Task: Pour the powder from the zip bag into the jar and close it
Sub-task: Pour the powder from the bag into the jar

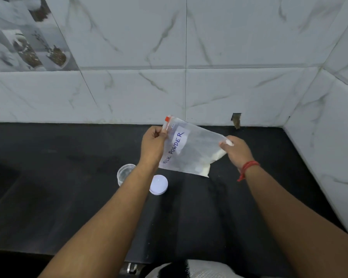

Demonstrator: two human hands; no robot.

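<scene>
On the dark surface [68, 207], nearest the person, a white jar lid [158, 184] lies flat just right of the open clear jar [125, 173], which stands partly behind the left forearm. Above and beyond the jar, both hands hold the zip bag [191, 149] in the air, labelled "MILK POWDER", turned sideways. The left hand [152, 145] has its grip pinched on the zip end beside the orange slider [167, 118]; the right hand [236, 152], a red thread [247, 167] at its wrist, is clamped on the bag's bottom corner. White powder [206, 164] sits along the lower right edge. Beyond the jar rises the tiled wall [229, 57].
</scene>
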